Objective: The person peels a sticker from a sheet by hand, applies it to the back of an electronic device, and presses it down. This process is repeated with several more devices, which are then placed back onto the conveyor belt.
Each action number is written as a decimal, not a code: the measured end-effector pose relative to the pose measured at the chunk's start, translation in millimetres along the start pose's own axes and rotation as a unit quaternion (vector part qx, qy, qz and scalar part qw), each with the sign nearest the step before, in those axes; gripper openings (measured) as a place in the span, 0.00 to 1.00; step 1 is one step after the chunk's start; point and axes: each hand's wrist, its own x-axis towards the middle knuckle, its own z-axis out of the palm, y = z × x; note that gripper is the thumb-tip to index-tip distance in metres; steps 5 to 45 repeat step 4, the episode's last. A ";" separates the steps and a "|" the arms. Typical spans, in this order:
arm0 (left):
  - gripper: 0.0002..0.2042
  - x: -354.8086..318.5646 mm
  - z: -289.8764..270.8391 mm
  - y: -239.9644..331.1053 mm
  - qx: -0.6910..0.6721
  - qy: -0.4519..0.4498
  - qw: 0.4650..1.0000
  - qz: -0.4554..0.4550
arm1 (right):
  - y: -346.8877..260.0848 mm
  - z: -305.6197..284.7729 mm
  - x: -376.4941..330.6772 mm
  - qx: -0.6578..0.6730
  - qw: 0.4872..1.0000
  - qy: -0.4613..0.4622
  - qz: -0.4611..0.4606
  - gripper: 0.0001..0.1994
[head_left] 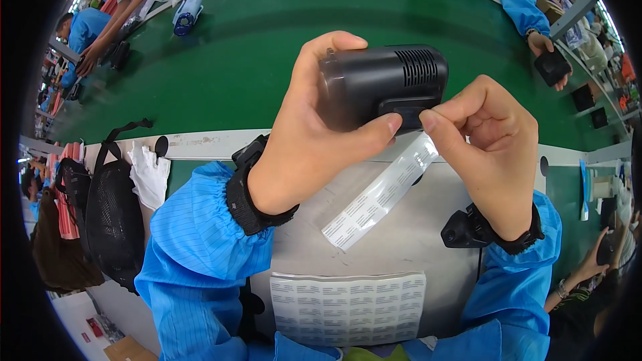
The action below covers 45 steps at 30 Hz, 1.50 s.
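My left hand [314, 134] is wrapped round a black rounded device [374, 70] with a grille of slots near its right end. The thumb presses along a raised dark panel on the device's near side. At that panel's right end, the thumb and forefinger of my right hand [491, 140] are pinched together, touching or almost touching it. A strip of printed labels [381, 194] slants down leftward from under my right hand; its upper end is hidden behind the fingers. Whether a loose label sits in the pinch is too small to tell.
A sheet of labels [348, 307] lies on the grey metal surface [301, 254] close to me. Beyond is a green belt [241, 47] carrying a blue-and-white device [188, 13]. A black mesh bag [115, 220] and white glove [148, 175] are at left. Co-workers' hands hold dark parts on both sides.
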 end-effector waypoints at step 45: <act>0.30 -1.1 0.4 1.3 0.009 0.011 1.000 0.011 | -0.4 1.3 0.0 -0.060 0.998 0.000 -0.030 0.06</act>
